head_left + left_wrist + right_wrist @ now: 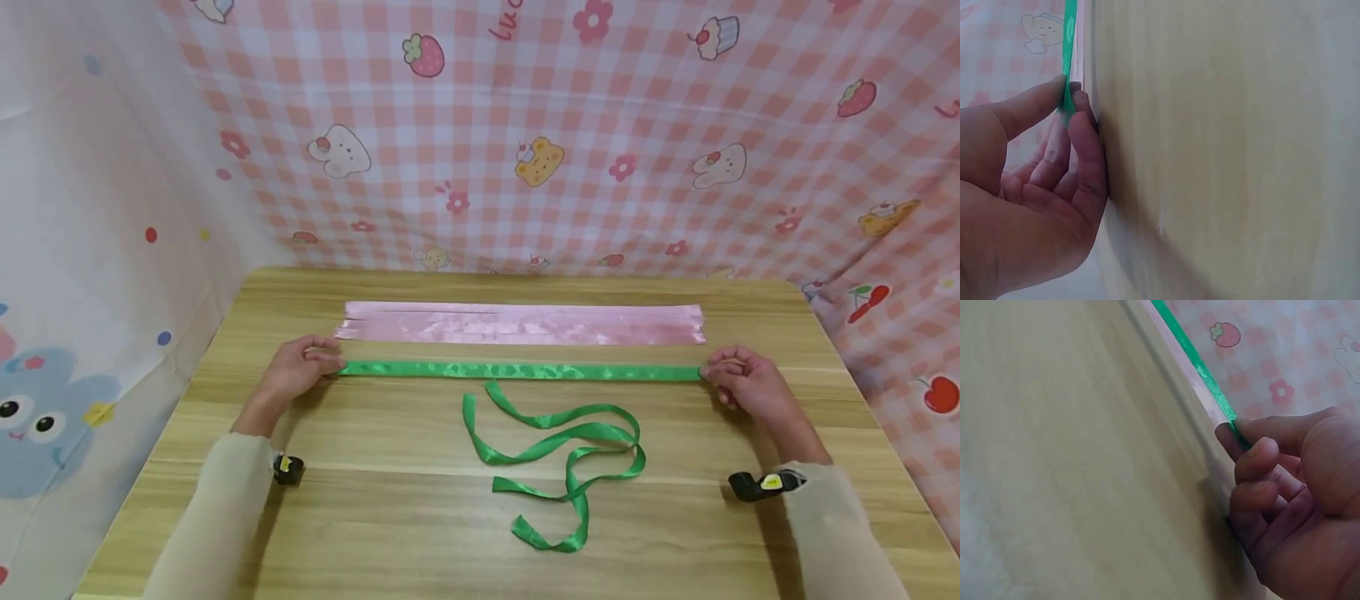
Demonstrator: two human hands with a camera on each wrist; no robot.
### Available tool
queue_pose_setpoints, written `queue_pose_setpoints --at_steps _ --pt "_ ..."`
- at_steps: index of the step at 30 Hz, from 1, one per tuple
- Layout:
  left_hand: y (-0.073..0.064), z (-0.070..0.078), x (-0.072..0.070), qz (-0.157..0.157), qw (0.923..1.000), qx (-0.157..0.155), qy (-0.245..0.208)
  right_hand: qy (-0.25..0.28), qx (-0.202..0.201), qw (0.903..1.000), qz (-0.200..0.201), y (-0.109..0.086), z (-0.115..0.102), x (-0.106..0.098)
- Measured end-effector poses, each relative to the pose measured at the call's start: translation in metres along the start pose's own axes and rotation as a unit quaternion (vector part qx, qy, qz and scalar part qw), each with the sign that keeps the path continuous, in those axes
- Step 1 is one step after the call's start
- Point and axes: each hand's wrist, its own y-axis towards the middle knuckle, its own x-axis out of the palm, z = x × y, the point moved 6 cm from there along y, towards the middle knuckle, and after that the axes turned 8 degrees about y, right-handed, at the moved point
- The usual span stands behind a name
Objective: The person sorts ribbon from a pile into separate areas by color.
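Observation:
A green satin ribbon (525,371) is stretched straight from side to side between both hands. My left hand (303,367) pinches its left end between thumb and finger, which shows close up in the left wrist view, where the green ribbon (1069,37) runs upward. At the other end my right hand (746,383) pinches the ribbon in the same way, thumb (1285,431) against a finger. Just behind it, pink ribbon strips (525,323) lie flat side by side on the wooden table (375,517). Loose green ribbons (577,433) lie curled in front of the taut one.
A pink checked cloth (480,125) with cartoon prints hangs along the back edge of the table. To the left hangs a white cloth (90,208) with dots and a blue figure. Each wrist wears a small black camera (288,468).

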Motion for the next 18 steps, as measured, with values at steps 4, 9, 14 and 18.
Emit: queue_pose_setpoints --at_steps 4,9,14,18 --pt "0.001 -0.005 0.000 0.002 1.0000 -0.008 0.000 0.000 0.001 1.0000 0.008 -0.001 0.005 -0.001" --pt "0.001 -0.009 -0.001 -0.006 0.9999 -0.009 0.007 -0.003 0.002 0.9999 0.012 -0.003 0.009 0.001" --pt "0.001 -0.013 -0.002 -0.019 0.9996 -0.023 -0.001 -0.013 0.000 0.9999 0.011 -0.004 0.009 0.002" --pt "0.002 -0.014 -0.002 -0.019 0.9992 -0.035 -0.004 -0.018 0.003 0.9997 0.013 -0.005 0.008 0.002"
